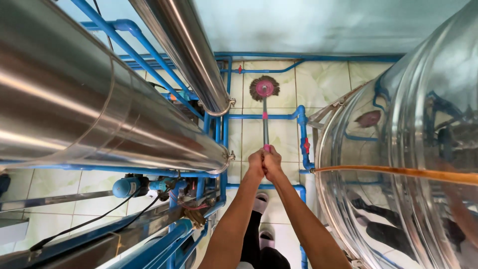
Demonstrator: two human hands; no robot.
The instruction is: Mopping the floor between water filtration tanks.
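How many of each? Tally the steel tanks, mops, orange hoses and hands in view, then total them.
Steel tanks: 3 - left tank, middle tank, right tank
Mop: 1
Orange hose: 1
Hands: 2 - left hand, right hand, both closed on the mop's handle
Total: 7
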